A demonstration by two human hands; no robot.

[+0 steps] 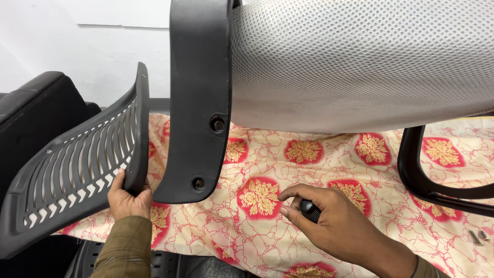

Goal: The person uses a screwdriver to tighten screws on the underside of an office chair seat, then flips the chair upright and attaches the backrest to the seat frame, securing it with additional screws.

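A: Head view: what is seen, largest first?

B: The far right is filled by a grey mesh seat (360, 62), tilted up on its edge over a cloth (288, 175) printed with red and gold flowers. A black bracket (198, 98) is fixed along the seat's left side, and two bolt holes are seen in its lower part.

A: And on the left?

B: A black slatted panel (77, 164) is held upright and slanted, just beside the bracket but apart from it. Its near lower edge is gripped by the left hand (128, 198), the thumb laid on the slatted face and the fingers wrapped behind. A dark padded chair part (36, 113) is seen behind the panel, at the far left.

A: What is found on the right?

B: A black armrest loop (427, 180) is seen resting on the cloth at the right edge. Two small bolts (478, 237) are seen lying on the cloth near it, well apart from both hands.

A: And the right hand?

B: The right hand (334, 221) is held low over the cloth, near the middle. It is closed around a small black ribbed knob (310, 210), which is pinched between thumb and fingers. Whether the knob belongs to a longer tool cannot be told.
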